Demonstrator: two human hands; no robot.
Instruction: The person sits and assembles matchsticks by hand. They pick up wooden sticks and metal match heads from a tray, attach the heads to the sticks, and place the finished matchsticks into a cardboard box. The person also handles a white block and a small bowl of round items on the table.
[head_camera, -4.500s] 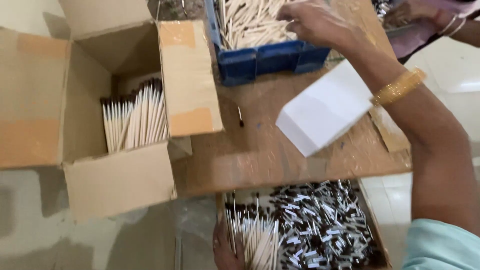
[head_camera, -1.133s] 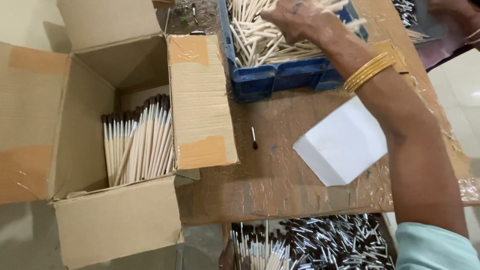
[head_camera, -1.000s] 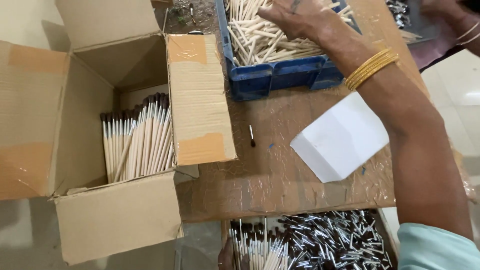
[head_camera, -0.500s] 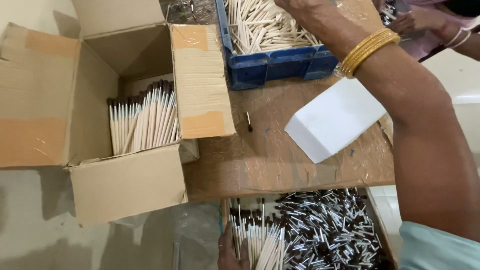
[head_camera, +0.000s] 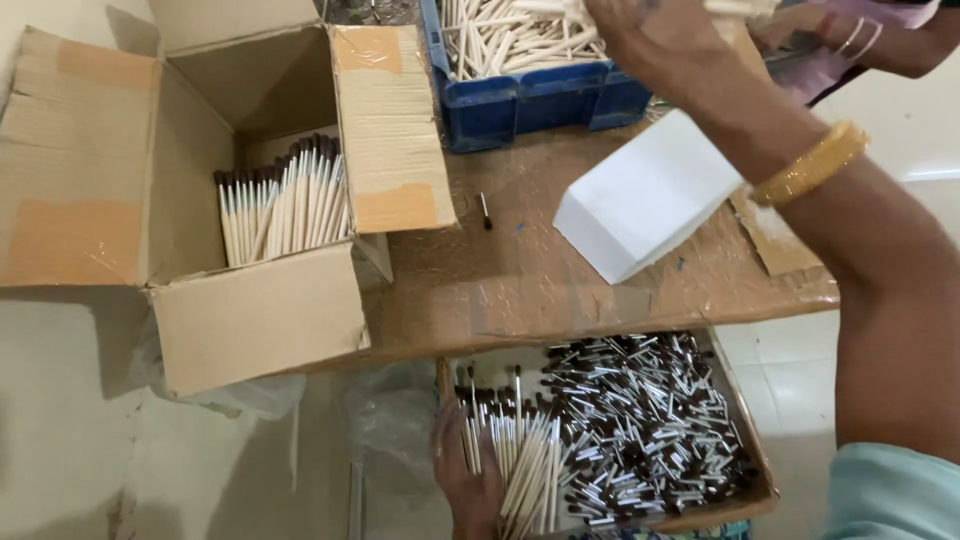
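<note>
My right hand (head_camera: 645, 30) reaches across the table to the blue crate (head_camera: 540, 100) of white pen barrels. Its fingers are closed on a few white barrels (head_camera: 735, 6) at the top edge of the view. A gold bangle (head_camera: 810, 165) sits on that forearm. At the bottom, my left hand (head_camera: 465, 480) grips a bundle of white pens with dark tips (head_camera: 525, 465). It holds them over a cardboard tray (head_camera: 745, 440) full of loose dark-and-silver pen parts (head_camera: 640, 420).
An open cardboard box (head_camera: 250, 320) at the left holds upright white pens with dark caps (head_camera: 285, 200). A white paper packet (head_camera: 645, 195) and one small dark cap (head_camera: 485, 210) lie on the brown table (head_camera: 500, 285). Another person's hand with bangles (head_camera: 850, 40) is at the top right.
My right hand has risen out of the crate toward the top edge with white barrels in it. My left hand's bundle has come further into view as the camera tipped down.
</note>
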